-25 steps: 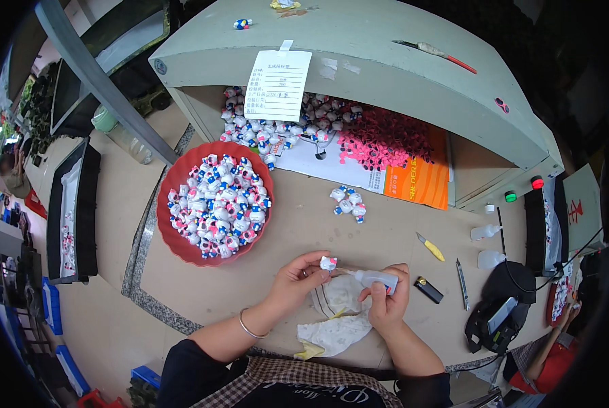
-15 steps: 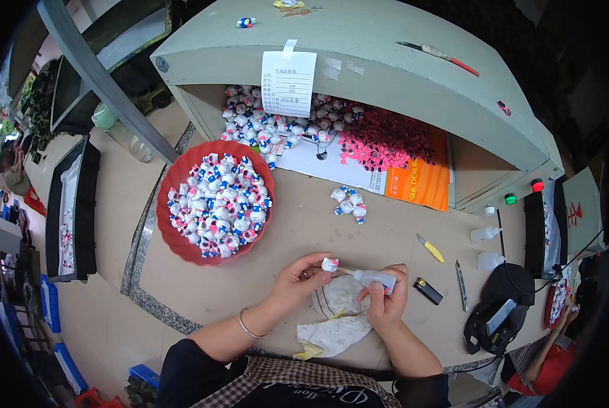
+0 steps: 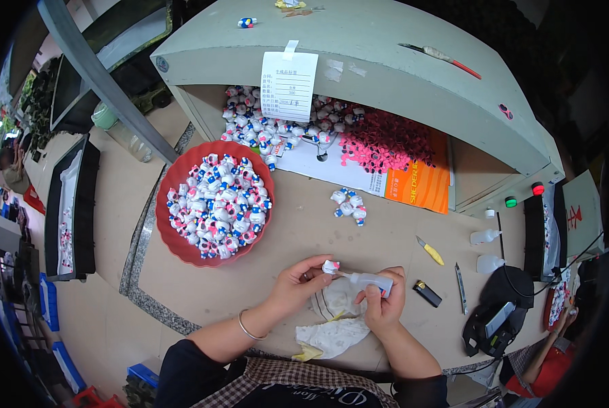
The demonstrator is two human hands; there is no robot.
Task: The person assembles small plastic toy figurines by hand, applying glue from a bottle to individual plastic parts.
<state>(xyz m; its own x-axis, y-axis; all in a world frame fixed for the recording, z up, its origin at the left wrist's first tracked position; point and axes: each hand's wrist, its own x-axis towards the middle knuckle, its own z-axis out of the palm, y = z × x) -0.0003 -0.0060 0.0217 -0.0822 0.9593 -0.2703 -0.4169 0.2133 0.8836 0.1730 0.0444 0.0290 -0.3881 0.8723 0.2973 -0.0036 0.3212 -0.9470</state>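
Workshop surrounds the person: a black rectangular tray (image 3: 87, 231) is beyond the bench's left edge, and a co-worker in red clothes (image 3: 554, 367) is beyond its right front corner. The beige bench with speckled stone border (image 3: 399, 228) carries a grey-green metal shelf unit (image 3: 366, 44) along its far edge. Near the left edge stands a red scalloped bowl (image 3: 167, 234), heaped with small white, blue and pink figurines (image 3: 216, 207). At the middle of the front edge lies a crumpled white cloth (image 3: 333, 338).

Left hand (image 3: 292, 284) pinches one small white figurine with pink marks (image 3: 329, 267) at the fingertips, above the bench. Right hand (image 3: 385, 307) is closed around a translucent squeeze bottle (image 3: 367, 280); its thin nozzle points to this figurine, but I cannot tell if they touch. The step in hand seems to be applying liquid. In my judgement, the next move calls for steady left fingers and a gentle, measured squeeze.
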